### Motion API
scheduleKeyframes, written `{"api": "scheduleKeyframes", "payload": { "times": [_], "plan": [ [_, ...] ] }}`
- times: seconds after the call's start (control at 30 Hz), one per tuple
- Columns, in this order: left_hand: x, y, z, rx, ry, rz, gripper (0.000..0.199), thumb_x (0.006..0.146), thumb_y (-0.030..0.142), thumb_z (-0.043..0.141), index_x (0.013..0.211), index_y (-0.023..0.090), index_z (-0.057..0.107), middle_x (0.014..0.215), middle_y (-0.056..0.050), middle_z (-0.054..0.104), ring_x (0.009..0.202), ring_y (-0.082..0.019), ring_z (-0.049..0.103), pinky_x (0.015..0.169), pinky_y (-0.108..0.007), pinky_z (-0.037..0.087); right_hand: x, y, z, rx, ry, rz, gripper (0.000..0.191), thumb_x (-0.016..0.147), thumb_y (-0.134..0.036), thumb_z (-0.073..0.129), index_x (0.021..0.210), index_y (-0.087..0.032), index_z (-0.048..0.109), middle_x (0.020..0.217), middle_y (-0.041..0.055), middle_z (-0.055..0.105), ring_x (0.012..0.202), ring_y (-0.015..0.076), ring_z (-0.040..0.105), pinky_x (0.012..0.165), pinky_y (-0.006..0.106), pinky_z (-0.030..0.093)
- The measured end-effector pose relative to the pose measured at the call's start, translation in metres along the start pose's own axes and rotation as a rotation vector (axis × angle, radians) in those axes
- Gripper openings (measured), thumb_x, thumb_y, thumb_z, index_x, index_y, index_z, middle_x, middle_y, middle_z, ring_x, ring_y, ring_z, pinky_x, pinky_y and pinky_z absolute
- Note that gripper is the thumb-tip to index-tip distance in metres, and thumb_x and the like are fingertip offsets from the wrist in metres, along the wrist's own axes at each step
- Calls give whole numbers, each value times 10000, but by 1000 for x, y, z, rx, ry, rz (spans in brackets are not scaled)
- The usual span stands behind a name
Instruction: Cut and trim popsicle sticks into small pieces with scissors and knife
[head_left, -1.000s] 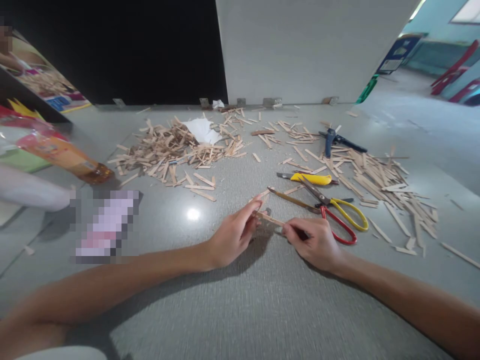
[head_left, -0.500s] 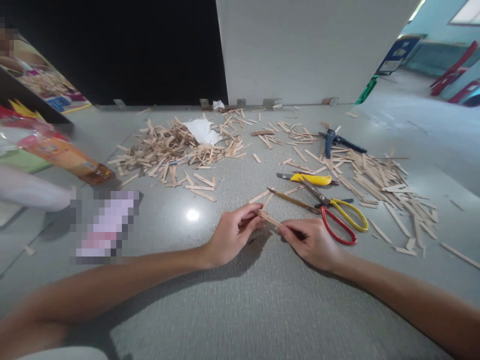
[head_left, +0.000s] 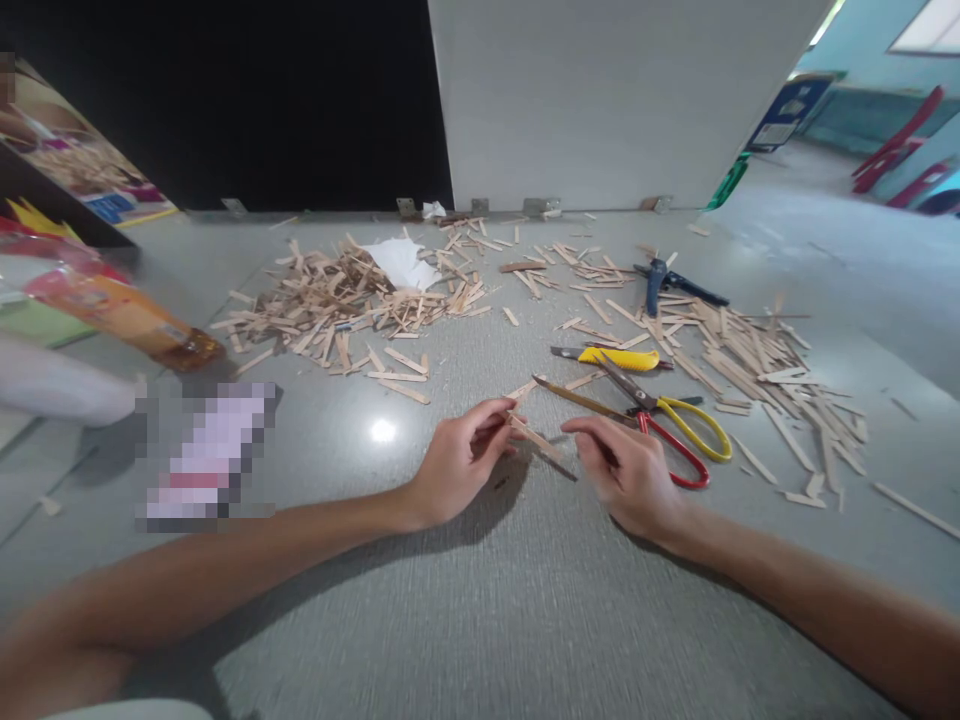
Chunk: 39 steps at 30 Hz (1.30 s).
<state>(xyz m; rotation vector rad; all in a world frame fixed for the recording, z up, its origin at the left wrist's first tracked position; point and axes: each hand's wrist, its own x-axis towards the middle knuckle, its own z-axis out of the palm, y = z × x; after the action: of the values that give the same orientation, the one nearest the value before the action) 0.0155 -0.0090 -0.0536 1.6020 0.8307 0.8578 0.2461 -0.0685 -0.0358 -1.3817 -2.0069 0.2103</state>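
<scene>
Thumb and fingers of my left hand are closed on a thin flat wooden stick, which points down to the right. Below its free end runs a narrow dark streak, perhaps its shadow. My right hand is just right of the stick, not touching it. Its index finger and thumb are apart with nothing between them. Scissors with one red and one yellow handle lie open right behind the right hand. Beyond them is a yellow utility knife.
A heap of wooden sticks with white paper lies back left, more sticks to the right. Dark blue cutters rest among them. Left are a phone-like pixelated object and an orange plastic packet. A board stands behind.
My right hand has let go of the stick's right end and drawn slightly away, its index finger and thumb parting. My left hand still holds the stick. The view has shifted slightly.
</scene>
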Motion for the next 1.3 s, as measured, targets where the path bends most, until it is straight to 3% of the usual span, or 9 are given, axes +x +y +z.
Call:
{"api": "scheduleKeyframes", "payload": {
  "times": [0.1,0.23,0.37,0.6,0.73,0.83,0.97,1.07,1.3],
  "plan": [
    [2,2,-2,14,31,-1,338,1049,404,602,1278,160,650,1201,-155,827,985,-231,839,817,-326,709,8,2,-12,-427,-96,57,291,1058,-153,460,980,-164,740,929,148,777,790,247,721,667,321,496],
    [4,6,-3,29,27,0,317,986,413,689,1205,185,658,1172,-131,817,886,-186,796,721,-270,649,18,8,-34,-926,-372,393,310,963,2,459,1016,-74,755,966,287,772,877,383,763,646,379,484],
    [4,9,-4,59,56,-4,428,843,419,856,1148,210,641,1134,-94,797,802,-160,734,624,-240,570,21,11,-54,-882,-545,475,272,883,70,532,895,-97,746,773,211,759,657,322,765,533,315,406],
    [9,8,-13,325,26,72,309,887,313,816,1161,247,688,1127,-56,792,1041,-232,748,982,-392,598,23,7,-69,-830,-637,481,264,851,84,581,978,-107,711,685,121,711,604,289,738,501,292,356],
    [11,6,-16,524,-123,167,488,955,171,661,1428,286,633,1255,-78,761,1212,-273,703,1095,-468,551,27,10,-67,-879,-598,476,348,834,102,529,1092,-62,696,881,222,747,751,324,752,528,307,375],
    [10,4,-17,642,-109,205,630,958,182,692,1548,292,500,1435,-116,672,1368,-309,610,1147,-500,518,30,19,-68,-915,-442,417,353,834,85,523,1113,-56,686,1058,293,727,910,359,736,580,326,419],
    [9,6,-23,831,-8,140,394,886,309,824,1208,210,618,1285,-127,666,1232,-337,647,1016,-477,581,36,39,-68,-757,-154,387,80,904,-205,714,956,-152,685,918,197,724,748,291,660,570,334,401],
    [10,10,-29,932,-77,33,245,904,338,787,816,214,595,929,-63,653,931,-292,686,814,-396,585,41,47,-65,-488,-81,409,346,865,-541,792,806,-232,646,712,86,668,612,231,568,547,331,371],
    [13,12,-32,877,-153,39,212,904,173,637,713,230,567,788,-53,661,771,-255,674,729,-349,524,50,17,-61,101,-343,336,722,848,-958,524,739,-245,566,701,36,587,607,195,525,545,331,443]
  ]
}}
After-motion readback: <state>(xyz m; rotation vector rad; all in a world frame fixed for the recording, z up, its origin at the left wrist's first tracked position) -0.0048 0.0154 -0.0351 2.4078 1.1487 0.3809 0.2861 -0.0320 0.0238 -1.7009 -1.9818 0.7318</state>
